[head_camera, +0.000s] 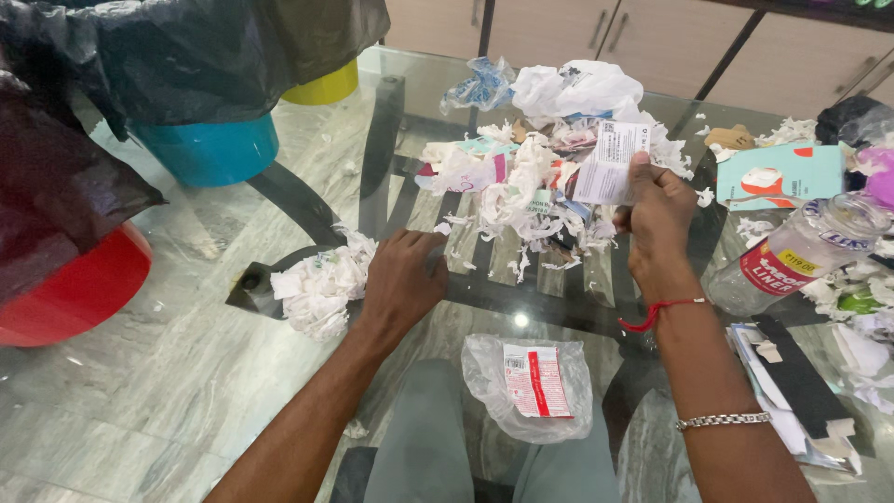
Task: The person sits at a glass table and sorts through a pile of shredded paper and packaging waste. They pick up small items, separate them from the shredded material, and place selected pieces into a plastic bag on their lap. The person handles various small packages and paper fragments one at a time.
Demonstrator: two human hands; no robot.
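My right hand [658,219] is raised over a glass table [391,168] and holds a white printed paper slip [610,163] upright between thumb and fingers. My left hand [402,279] rests palm down on the glass, fingers curled, right beside a crumpled wad of white paper [321,284] at the table's left edge. Ahead of both hands lies a heap of torn and crumpled paper and wrappers [521,182]. A clear plastic bag with a red and white label [533,384] lies near my lap.
A clear plastic bottle with a red label [796,253] lies on its side at the right, by a teal box [780,173] and flat papers [792,391]. Left of the table stand red [79,289], blue [214,154] and yellow [326,88] bins lined with dark bags.
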